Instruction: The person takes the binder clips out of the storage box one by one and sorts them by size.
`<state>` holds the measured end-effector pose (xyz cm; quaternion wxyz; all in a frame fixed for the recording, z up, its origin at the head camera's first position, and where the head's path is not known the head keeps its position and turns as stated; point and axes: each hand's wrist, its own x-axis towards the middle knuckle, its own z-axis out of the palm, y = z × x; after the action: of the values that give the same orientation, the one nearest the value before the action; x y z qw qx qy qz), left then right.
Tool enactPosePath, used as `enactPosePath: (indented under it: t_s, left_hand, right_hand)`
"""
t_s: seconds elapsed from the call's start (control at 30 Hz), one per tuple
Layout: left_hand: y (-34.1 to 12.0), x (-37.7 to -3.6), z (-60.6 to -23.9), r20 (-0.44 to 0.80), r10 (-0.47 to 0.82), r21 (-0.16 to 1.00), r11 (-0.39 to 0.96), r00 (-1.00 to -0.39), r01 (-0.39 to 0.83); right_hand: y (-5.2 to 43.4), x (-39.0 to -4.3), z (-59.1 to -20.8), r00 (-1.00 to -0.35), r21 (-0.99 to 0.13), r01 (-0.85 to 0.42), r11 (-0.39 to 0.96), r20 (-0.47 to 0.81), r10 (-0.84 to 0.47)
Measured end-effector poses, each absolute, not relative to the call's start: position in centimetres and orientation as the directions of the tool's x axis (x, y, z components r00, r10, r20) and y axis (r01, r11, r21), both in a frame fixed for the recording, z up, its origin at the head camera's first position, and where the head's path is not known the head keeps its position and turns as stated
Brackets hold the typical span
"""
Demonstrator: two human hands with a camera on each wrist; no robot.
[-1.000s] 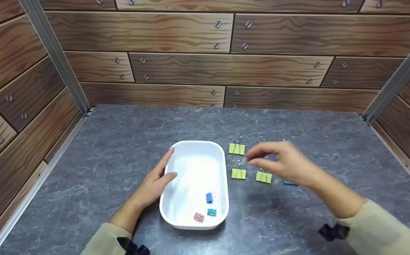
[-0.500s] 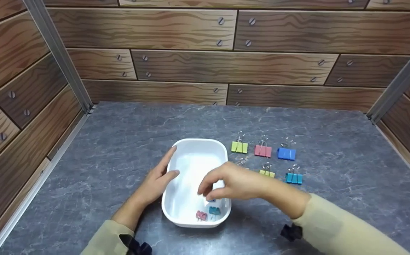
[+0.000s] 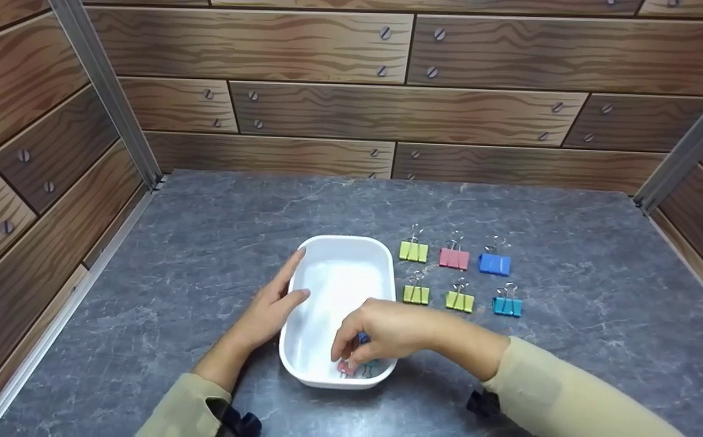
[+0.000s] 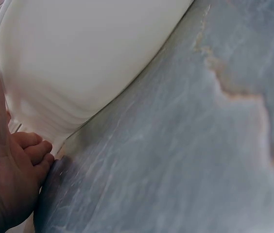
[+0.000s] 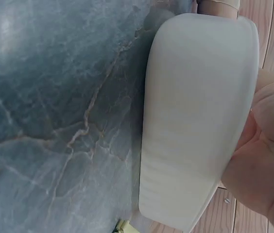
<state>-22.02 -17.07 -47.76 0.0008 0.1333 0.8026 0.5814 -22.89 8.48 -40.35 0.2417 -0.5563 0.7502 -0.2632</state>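
Head view: right hand (image 3: 381,334), fingers curled over clips, has dropped lower into white tray (image 3: 339,258).

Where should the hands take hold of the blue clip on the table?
Pinch the blue clip by its wire handles, which stick up toward the back wall, coming from above. Its body lies flat on the table, with the red clip close beside it, so a side approach looks cramped.
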Motion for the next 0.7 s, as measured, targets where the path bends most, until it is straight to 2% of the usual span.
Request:
enactPosePath:
  t_s: [0.17, 0.47, 0.7]
  left_hand:
    - [-17.13, -22.1, -47.83, 0.16, 0.219, 0.932, 0.288, -0.963, 0.22]
    - [-17.17, -22.13, -47.87, 0.143, 0.232, 0.943, 0.262, -0.962, 0.203]
    - [-17.13, -22.05, -47.88, 0.14, 0.231, 0.944, 0.262, -0.963, 0.2]
  right_hand:
    - [8.24, -22.69, -40.6, -0.261, -0.635, -0.729, 0.255, -0.086, -0.962]
    - [8.11, -22.46, -40.97, -0.276, -0.499, -0.816, 0.291, -0.104, -0.955]
    - [8.06, -22.41, -40.93, -0.277, -0.443, -0.844, 0.303, -0.124, -0.953]
